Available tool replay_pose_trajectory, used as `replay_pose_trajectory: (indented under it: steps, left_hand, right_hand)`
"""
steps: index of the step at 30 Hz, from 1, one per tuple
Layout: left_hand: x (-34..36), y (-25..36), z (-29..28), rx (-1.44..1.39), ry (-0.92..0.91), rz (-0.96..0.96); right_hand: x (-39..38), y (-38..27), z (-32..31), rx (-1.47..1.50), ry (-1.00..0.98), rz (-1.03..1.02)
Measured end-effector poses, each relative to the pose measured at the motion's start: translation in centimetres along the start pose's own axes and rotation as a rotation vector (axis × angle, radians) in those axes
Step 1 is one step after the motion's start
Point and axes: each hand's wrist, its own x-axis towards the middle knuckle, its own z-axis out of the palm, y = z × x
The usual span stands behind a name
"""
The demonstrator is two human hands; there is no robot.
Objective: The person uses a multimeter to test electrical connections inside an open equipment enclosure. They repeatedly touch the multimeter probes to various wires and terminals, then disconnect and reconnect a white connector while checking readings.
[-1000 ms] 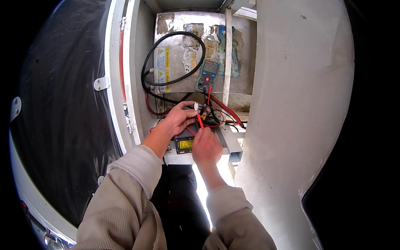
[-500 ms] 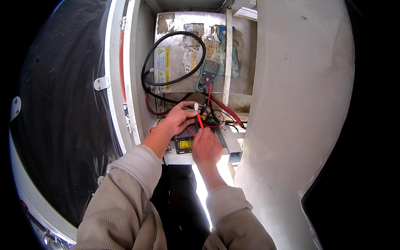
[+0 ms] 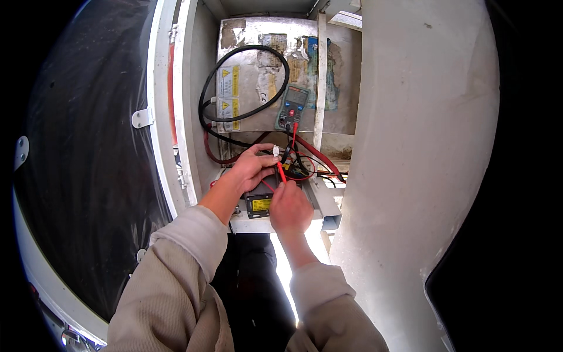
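Note:
Between the fingertips of my left hand [image 3: 254,166] is a small white plug connector [image 3: 276,151], pinched with the fingers closed. My right hand [image 3: 291,207] grips a red test probe [image 3: 281,172], and a black one seems to lie right beside it. The red probe's tip points up at the connector; whether they touch I cannot tell. Leads run up to a multimeter [image 3: 292,108], which leans on the metal box beyond my hands. Under my hands sits a dark box with a yellow label [image 3: 261,204], partly covered by them.
A large metal box [image 3: 252,29] fills the back of the compartment, with a looped black cable [image 3: 287,64] over it. Thick red cable [image 3: 319,155] and thin wires tangle right of my hands. An upright bar [image 3: 321,76] and a square tube end [image 3: 331,221] stand at the right.
Both hands keep their hold, with the probe and connector in nearly the same place. The view has shifted very slightly.

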Motion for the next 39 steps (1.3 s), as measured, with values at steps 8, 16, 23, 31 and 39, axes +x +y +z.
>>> replay_pose_trajectory:
  steps: [8,16,23,31,39]
  left_hand:
    - [0.3,-0.21,-0.46,-0.033,-0.02,0.01]
    - [0.18,-0.09,-0.14,-0.026,0.005,0.011]
    - [0.02,0.03,0.13,-0.03,0.005,0.006]
    - [-0.02,0.02,0.0,-0.019,0.0,0.002]
    - [0.21,-0.2,-0.28,-0.014,0.007,-0.008]
  right_hand:
    - [0.09,-0.34,-0.46,0.085,-0.094,0.062]
    - [0.05,-0.1,-0.13,0.025,-0.008,0.007]
    - [0.25,-0.13,-0.33,0.069,-0.076,0.049]
    - [0.26,-0.31,-0.71,0.096,-0.129,0.078]
    - [0.17,-0.26,-0.76,0.081,-0.14,0.067]
